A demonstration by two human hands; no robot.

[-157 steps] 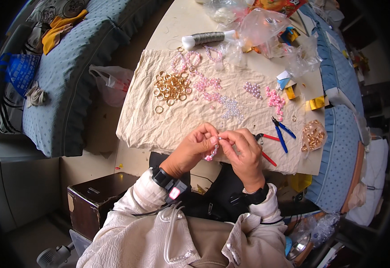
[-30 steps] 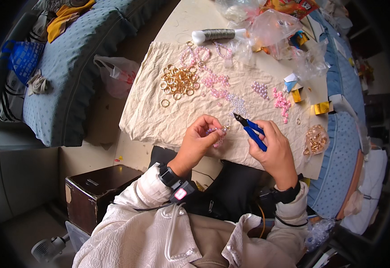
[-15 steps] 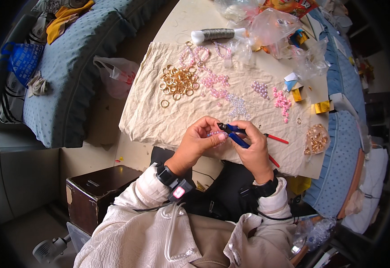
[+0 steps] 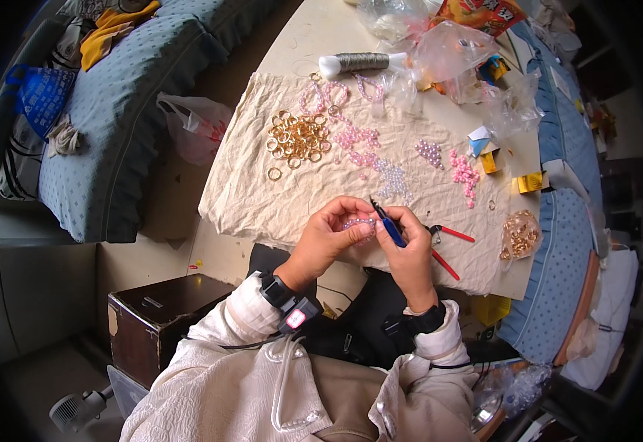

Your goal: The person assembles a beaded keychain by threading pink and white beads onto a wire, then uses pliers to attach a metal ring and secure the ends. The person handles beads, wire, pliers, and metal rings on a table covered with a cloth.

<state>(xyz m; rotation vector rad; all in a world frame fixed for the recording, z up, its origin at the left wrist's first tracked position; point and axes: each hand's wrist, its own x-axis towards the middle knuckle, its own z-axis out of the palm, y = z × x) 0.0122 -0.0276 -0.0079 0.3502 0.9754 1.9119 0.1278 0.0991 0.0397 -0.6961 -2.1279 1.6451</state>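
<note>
Between thumb and fingers my left hand (image 4: 321,239) pinches a small loop of lilac and pink beads (image 4: 360,222). Close on its right, my right hand (image 4: 410,258) is closed around blue-handled pliers (image 4: 391,229). Their dark jaws point up and away from me, beside the beads; whether they touch the bead loop I cannot tell. Both hands are over the near edge of a cream cloth (image 4: 240,184). Just right of my right hand lies a red-handled tool (image 4: 446,275), its head partly hidden by my fingers.
On the cloth lie gold rings (image 4: 297,138), pink beads (image 4: 466,177), pale clear beads (image 4: 393,181) and purple beads (image 4: 430,153). A spool of grey wire (image 4: 362,62) and plastic bags (image 4: 454,51) are behind. A bag of gold pieces (image 4: 520,236) lies at the right edge.
The pliers have turned in my right hand; their spread handles now appear together and the jaws point farther from me. My left hand keeps the bead loop in nearly the same place.
</note>
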